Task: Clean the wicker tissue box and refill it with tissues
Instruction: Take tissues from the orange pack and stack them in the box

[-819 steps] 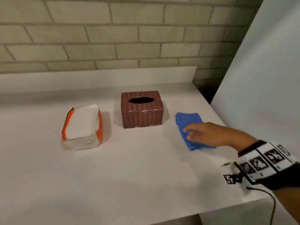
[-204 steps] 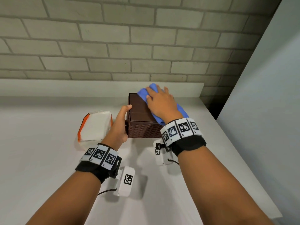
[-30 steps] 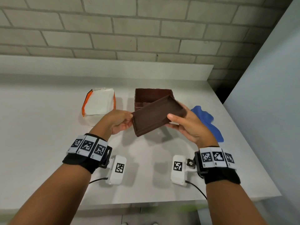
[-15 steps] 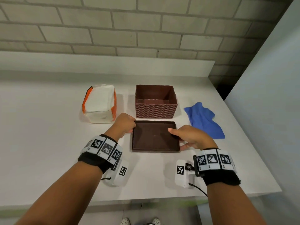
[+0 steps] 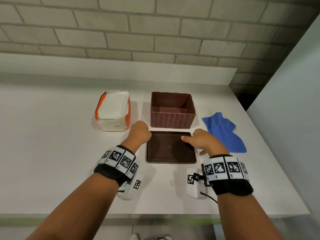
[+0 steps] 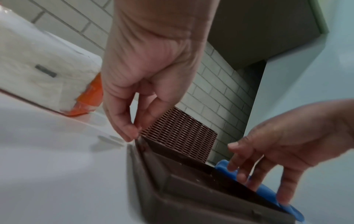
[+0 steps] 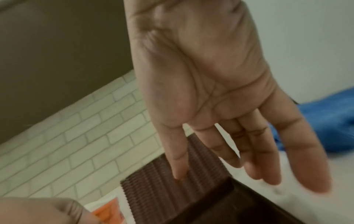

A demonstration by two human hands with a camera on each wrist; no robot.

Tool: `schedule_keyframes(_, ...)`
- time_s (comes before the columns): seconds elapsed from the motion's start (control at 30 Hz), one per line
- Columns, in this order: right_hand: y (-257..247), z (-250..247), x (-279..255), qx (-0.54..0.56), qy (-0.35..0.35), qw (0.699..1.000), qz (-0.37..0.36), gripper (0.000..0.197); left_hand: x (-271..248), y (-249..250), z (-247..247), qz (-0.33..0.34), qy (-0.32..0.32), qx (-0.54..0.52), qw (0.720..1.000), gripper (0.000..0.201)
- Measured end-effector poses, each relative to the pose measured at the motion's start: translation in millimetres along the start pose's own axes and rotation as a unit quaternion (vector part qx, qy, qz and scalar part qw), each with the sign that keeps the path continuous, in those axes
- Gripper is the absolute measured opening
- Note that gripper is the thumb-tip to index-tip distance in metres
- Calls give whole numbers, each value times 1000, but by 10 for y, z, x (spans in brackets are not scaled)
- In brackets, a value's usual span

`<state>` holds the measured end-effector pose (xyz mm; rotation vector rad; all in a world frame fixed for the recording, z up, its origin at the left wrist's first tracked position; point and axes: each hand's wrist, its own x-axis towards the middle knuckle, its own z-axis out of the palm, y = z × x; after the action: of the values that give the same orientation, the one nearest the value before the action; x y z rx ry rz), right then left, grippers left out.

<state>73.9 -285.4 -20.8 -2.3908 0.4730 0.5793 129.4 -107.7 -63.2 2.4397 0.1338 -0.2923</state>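
Base panel (image 5: 170,147) is lying flat in front of the open wicker box (image 5: 172,111). Left hand (image 5: 140,134) is pinching its corner, right hand (image 5: 201,141) hovering w/ fingers loose. Imo let go gently, then be grabbing the tissue pack (image 5: 113,112).

Your right hand (image 7: 220,91) hung open, fingers (image 7: 177,159) spread above the wicker tissue box (image 7: 172,181), blue cloth (image 7: 329,125) beyond.

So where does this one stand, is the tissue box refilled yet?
Not yet. The blue cloth lies set aside on the table, so wiping looks finished. The wicker box stands upside down, open and empty, its base panel lying flat in front. The left hand pinches the panel's corner; the right hand hovers open. The tissue pack is untouched; loading and closing remain.
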Motion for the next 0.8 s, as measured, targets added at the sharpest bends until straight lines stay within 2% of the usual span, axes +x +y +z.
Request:
schedule_keyframes(0.1, -187, -81, -17, -87, 38, 993, -65, 47, -6, -84, -114, 18, 18, 3, 1000, 37)
schedule_keyframes(0.2, -516, -104, -31, -130, 57, 982, -128, 46, -38, -192, -339, 33, 92, -25, 995, 30)
schedule_keyframes(0.3, -990, -10, -31, -167, 58, 962, -206, 42, -38, -297, -607, 9, 164, -107, 981, 26)
schedule_keyframes(0.4, -1455, 222, 56, -214, 34, 937, -272, 40, 92, -411, -800, -24, 211, -130, 969, 32)
schedule_keyframes(0.47, -1690, 389, 145, -242, 19, 920, -309, 42, 214, -483, -891, -71, 218, -130, 965, 42)
schedule_keyframes(0.57, -1898, 612, 294, -289, 1, 894, -343, 50, 348, -581, -973, -135, 192, -122, 964, 54)
schedule_keyframes(0.67, -1991, 783, 462, -347, 6, 868, -355, 55, 406, -652, -1000, -147, 191, -166, 956, 60)
schedule_keyframes(0.8, -2070, 870, 598, -379, 2, 856, -351, 54, 407, -696, -1007, -153, 191, -207, 947, 59)
